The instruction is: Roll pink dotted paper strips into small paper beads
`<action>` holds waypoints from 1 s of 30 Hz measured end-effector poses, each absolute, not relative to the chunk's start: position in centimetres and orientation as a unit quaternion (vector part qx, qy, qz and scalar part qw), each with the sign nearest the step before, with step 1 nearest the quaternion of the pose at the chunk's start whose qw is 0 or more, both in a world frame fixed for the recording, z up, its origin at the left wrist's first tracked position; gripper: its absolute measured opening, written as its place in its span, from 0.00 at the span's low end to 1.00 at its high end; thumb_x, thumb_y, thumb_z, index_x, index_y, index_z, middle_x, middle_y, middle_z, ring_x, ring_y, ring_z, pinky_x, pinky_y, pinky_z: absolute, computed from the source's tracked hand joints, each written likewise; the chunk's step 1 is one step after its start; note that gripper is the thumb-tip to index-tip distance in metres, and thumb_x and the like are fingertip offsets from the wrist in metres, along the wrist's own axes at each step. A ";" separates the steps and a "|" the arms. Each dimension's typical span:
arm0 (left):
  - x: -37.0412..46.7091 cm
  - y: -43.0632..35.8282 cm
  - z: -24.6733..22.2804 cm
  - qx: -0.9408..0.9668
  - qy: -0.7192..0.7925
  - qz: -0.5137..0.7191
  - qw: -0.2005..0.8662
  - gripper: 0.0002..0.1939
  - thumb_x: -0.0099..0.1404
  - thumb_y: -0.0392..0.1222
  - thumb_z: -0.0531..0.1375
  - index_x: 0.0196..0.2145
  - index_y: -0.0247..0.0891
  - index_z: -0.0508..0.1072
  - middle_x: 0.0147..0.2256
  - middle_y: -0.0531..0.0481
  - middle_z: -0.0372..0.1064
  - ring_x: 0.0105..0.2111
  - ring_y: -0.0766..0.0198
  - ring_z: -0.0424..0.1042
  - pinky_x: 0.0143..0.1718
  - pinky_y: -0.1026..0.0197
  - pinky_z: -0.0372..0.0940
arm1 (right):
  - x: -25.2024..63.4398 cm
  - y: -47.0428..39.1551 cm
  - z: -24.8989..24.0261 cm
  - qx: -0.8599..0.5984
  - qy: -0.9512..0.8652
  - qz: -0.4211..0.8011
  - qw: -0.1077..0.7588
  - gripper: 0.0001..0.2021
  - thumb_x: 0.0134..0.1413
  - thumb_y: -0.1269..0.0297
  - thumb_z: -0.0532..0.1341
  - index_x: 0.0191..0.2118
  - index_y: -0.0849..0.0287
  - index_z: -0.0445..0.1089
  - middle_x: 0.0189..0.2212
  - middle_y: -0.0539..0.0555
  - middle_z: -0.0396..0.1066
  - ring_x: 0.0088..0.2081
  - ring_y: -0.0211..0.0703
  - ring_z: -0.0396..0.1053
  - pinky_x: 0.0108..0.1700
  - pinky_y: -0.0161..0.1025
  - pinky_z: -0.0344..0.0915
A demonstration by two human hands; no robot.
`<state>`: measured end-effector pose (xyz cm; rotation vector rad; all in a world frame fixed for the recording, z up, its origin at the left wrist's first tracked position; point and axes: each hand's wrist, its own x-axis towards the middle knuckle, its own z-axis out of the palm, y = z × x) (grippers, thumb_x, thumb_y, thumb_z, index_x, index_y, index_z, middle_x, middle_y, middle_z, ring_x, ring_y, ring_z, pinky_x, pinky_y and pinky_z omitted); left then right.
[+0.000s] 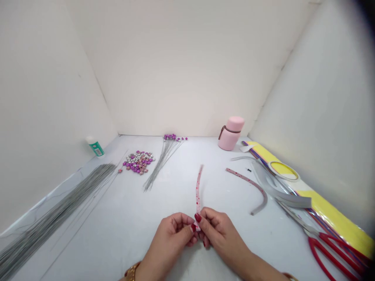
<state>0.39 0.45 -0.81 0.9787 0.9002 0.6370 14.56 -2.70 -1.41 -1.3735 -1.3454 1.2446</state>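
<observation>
A narrow pale pink paper strip with red marks (pixel 198 191) stands up between my hands, its top end free. My left hand (pixel 175 234) pinches the bottom end of the strip between thumb and fingers. Just beside it, my right hand (pixel 218 232) grips the strip slightly higher, thumb in front. The fingertips of both hands nearly meet, and the strip's lowest part is partly hidden by them. A second strip of the same pattern (pixel 246 180) lies curved on the table to the right, its near end showing a greyish back.
Left are a bundle of grey wires (pixel 58 218), a glue bottle (pixel 96 148) and a pile of purple, silver and pink beads (pixel 138 162). Beaded wires (pixel 161 162) lie behind. Right are a pink flask (pixel 231 134), red-handled scissors (pixel 316 234), a tape roll (pixel 295 173) and yellow sheets (pixel 331 210).
</observation>
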 end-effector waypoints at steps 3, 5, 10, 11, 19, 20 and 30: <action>0.3 0.4 -0.8 0.464 0.402 0.300 0.730 0.06 0.53 0.38 0.59 0.27 0.31 0.70 0.22 0.52 0.68 0.23 0.69 0.65 0.27 0.67 0.58 | 14.5 -2.6 -1.5 -0.549 -0.520 0.499 0.423 0.17 0.55 0.53 0.51 0.23 0.60 0.60 0.15 0.45 0.61 0.16 0.32 0.57 0.21 0.30 0.54; 0.3 0.3 -0.8 0.478 0.404 0.292 0.724 0.07 0.54 0.40 0.59 0.27 0.32 0.70 0.23 0.52 0.68 0.23 0.68 0.65 0.27 0.66 0.59 | 14.5 -2.5 -1.4 -0.550 -0.508 0.501 0.434 0.17 0.55 0.52 0.51 0.23 0.59 0.59 0.16 0.45 0.62 0.17 0.32 0.57 0.21 0.29 0.54; 0.1 0.1 -0.6 0.556 0.435 0.291 0.645 0.07 0.57 0.38 0.56 0.25 0.33 0.70 0.21 0.51 0.68 0.24 0.67 0.66 0.27 0.66 0.60 | 14.6 -2.5 -1.2 -0.534 -0.501 0.526 0.432 0.19 0.54 0.50 0.51 0.23 0.60 0.60 0.17 0.46 0.62 0.17 0.32 0.58 0.21 0.30 0.54; 0.0 0.0 -0.6 0.586 0.435 0.298 0.615 0.08 0.58 0.38 0.55 0.25 0.34 0.70 0.22 0.51 0.69 0.25 0.66 0.67 0.27 0.66 0.60 | 14.6 -2.5 -1.3 -0.532 -0.502 0.530 0.431 0.19 0.54 0.50 0.51 0.23 0.60 0.60 0.17 0.46 0.62 0.17 0.32 0.58 0.21 0.30 0.54; -0.5 -0.2 0.2 0.730 0.399 0.307 0.461 0.09 0.59 0.34 0.52 0.27 0.37 0.73 0.27 0.50 0.71 0.28 0.65 0.68 0.30 0.66 0.60 | 14.5 -2.6 -1.1 -0.529 -0.504 0.516 0.447 0.18 0.55 0.52 0.51 0.22 0.60 0.61 0.16 0.46 0.60 0.18 0.33 0.58 0.22 0.30 0.55; -0.4 -0.2 0.2 0.706 0.409 0.298 0.495 0.09 0.58 0.35 0.52 0.26 0.37 0.72 0.25 0.50 0.71 0.27 0.65 0.68 0.29 0.66 0.60 | 14.5 -2.6 -1.0 -0.534 -0.506 0.507 0.449 0.18 0.55 0.53 0.51 0.22 0.60 0.61 0.15 0.46 0.60 0.18 0.33 0.58 0.22 0.30 0.55; 0.6 0.2 -0.5 0.456 0.425 0.255 0.739 0.07 0.52 0.38 0.58 0.21 0.31 0.69 0.18 0.52 0.67 0.19 0.70 0.64 0.24 0.66 0.59 | 14.6 -2.5 -1.3 -0.549 -0.506 0.510 0.427 0.18 0.55 0.51 0.50 0.22 0.59 0.58 0.15 0.45 0.60 0.17 0.32 0.57 0.21 0.30 0.54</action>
